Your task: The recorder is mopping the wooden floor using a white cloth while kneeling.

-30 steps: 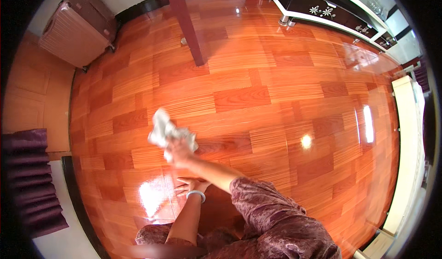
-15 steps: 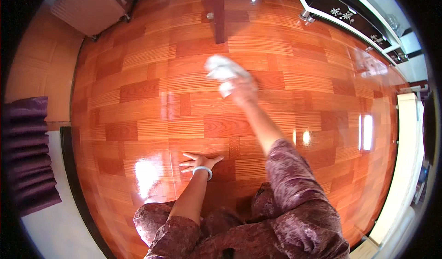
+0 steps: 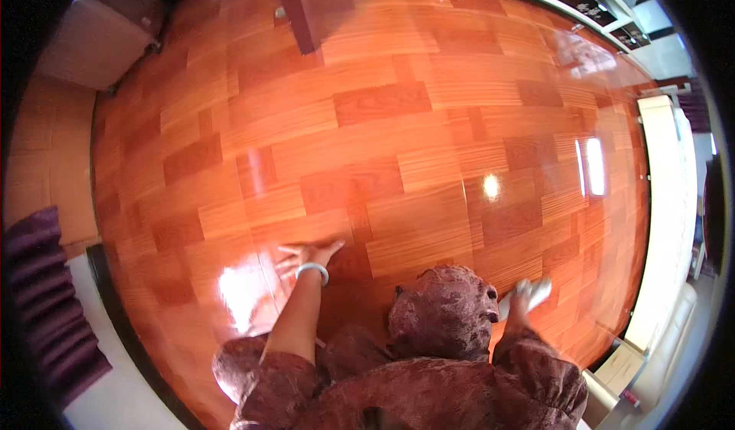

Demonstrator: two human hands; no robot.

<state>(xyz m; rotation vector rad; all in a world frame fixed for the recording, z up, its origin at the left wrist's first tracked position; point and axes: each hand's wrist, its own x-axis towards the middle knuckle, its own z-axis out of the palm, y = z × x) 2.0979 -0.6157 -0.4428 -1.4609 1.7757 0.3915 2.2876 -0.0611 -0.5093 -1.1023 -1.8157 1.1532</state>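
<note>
My left hand (image 3: 308,257) lies on the shiny wood-patterned floor (image 3: 429,223), fingers spread, with a pale bangle (image 3: 313,268) round the wrist. Over on the right, just beyond my bent knee (image 3: 444,311), my right hand (image 3: 521,298) presses a white cloth (image 3: 539,293) to the floor. The cloth sticks out past the fingers on the right side; part of it is hidden under the hand.
A dark red post (image 3: 295,17) stands at the far side. A black and white cabinet (image 3: 589,9) on metal legs is at the far right. A long cream-coloured furniture edge (image 3: 657,200) runs along the right. Purple pleated fabric (image 3: 57,307) hangs at the left.
My right hand has swept the white cloth from far ahead of me back to the right beside my knee. The left hand stays planted on the floor. The view has turned slightly.
</note>
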